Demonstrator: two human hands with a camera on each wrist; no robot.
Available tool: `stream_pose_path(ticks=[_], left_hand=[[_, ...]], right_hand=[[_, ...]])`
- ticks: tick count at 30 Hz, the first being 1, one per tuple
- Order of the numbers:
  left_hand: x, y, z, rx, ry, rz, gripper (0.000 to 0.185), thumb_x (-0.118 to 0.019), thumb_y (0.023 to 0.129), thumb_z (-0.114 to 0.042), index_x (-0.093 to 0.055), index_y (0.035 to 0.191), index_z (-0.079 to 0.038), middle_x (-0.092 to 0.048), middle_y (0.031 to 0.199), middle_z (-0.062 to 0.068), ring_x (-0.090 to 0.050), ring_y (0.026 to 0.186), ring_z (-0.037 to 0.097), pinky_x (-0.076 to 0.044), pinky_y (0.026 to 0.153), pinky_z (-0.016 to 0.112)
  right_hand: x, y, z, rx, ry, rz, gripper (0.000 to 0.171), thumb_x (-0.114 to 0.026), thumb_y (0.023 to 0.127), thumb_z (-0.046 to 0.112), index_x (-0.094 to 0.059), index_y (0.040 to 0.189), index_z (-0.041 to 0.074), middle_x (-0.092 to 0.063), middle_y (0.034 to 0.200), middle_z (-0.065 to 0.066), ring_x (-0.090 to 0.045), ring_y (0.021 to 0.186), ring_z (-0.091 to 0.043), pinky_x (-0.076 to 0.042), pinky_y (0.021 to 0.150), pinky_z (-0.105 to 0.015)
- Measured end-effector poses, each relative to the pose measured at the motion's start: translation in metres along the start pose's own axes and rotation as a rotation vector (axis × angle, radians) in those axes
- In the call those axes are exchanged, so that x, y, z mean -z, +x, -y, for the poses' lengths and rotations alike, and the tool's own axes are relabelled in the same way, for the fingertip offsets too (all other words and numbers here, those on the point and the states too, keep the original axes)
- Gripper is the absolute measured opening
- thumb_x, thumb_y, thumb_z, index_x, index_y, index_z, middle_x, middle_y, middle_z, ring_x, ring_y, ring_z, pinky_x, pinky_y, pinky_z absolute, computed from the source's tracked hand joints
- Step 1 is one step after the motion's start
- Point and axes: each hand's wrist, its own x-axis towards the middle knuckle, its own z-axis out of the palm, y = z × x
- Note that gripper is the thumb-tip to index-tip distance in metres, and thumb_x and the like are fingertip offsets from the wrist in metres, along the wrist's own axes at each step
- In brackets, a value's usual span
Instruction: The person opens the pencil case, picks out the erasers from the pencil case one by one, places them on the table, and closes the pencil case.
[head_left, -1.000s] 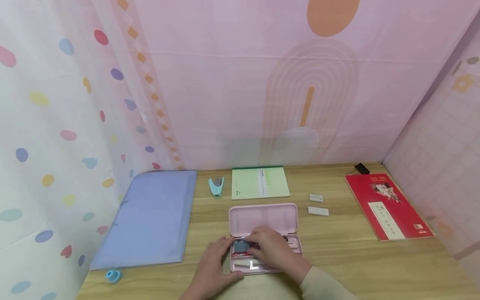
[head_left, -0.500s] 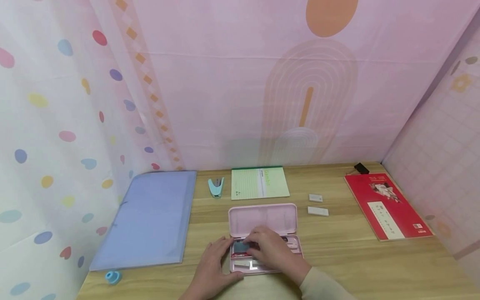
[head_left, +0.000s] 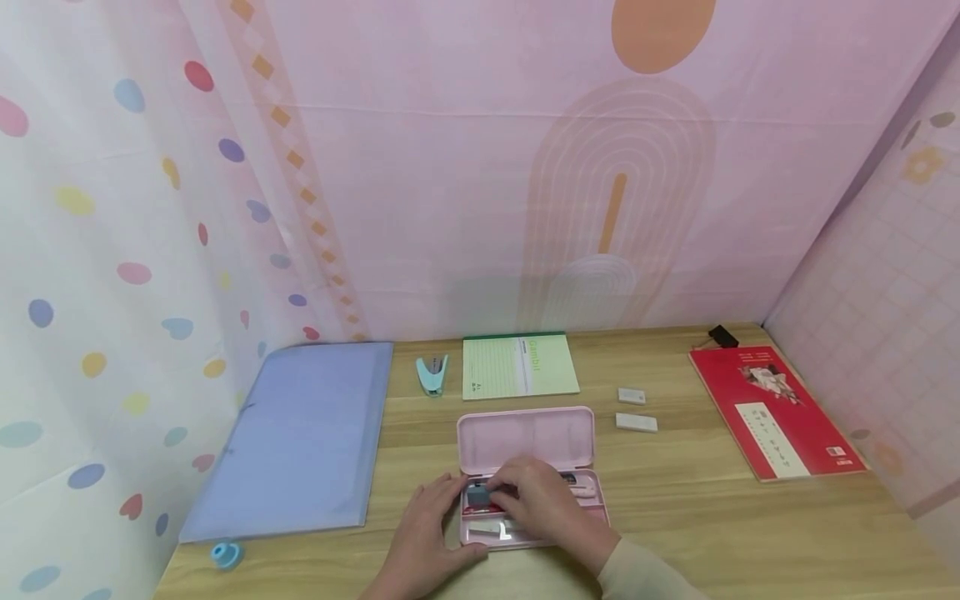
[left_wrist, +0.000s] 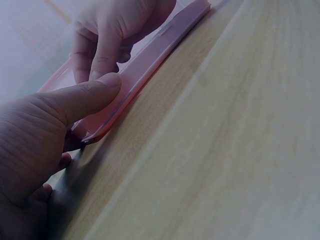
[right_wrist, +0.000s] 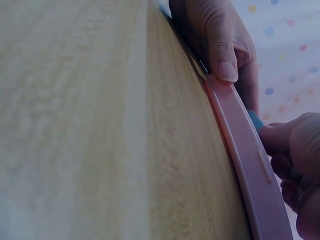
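A pink pencil case (head_left: 525, 442) lies with its lid raised toward the back, its tray divided lengthwise. My left hand (head_left: 426, 533) grips the left end, thumb on the front rim and fingers along the side; the left wrist view shows this thumb over the rim (left_wrist: 92, 137). Over the tray, my right hand (head_left: 542, 500) pinches a small blue-grey block (head_left: 477, 497) in the back left compartment. Its teal edge (right_wrist: 256, 121) shows at the fingertips in the right wrist view. A red item (head_left: 477, 511) lies beside the block, and a white piece (head_left: 483, 527) in the front compartment.
Behind the case are a light blue stapler (head_left: 432, 375) and a green notepad (head_left: 517, 367). Two white erasers (head_left: 636, 422) lie to its right, then a red book (head_left: 776, 412) and a black binder clip (head_left: 723, 337). Left are a blue folder (head_left: 300, 442) and a small blue object (head_left: 227, 554).
The blue-grey block has shifted slightly to the left and turned a little in my right fingers, and that hand has dipped slightly. My left hand stays on the case.
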Motion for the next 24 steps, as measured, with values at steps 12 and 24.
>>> stream_pose_path(ticks=[12,24], left_hand=[[-0.001,0.002,-0.002,0.035,0.016,0.007,0.098,-0.068,0.066,-0.073,-0.045,0.143,-0.017,-0.048,0.143,0.007,-0.036,0.137,0.027,-0.018,0.117,0.051],[-0.001,0.001,-0.001,0.03,0.029,-0.008,0.1,-0.067,0.064,-0.076,-0.046,0.142,-0.016,-0.048,0.143,0.008,-0.037,0.136,0.027,-0.02,0.116,0.049]], right_hand=[[0.049,-0.027,-0.011,-0.108,0.09,-0.208,0.012,-0.078,0.079,0.014,-0.076,0.087,0.023,-0.068,0.09,0.015,-0.062,0.086,-0.003,-0.056,0.077,-0.024],[0.131,-0.077,-0.073,-0.326,-0.035,-0.357,0.017,-0.078,0.081,0.01,-0.076,0.093,0.022,-0.07,0.089,0.009,-0.058,0.07,-0.006,-0.05,0.055,-0.021]])
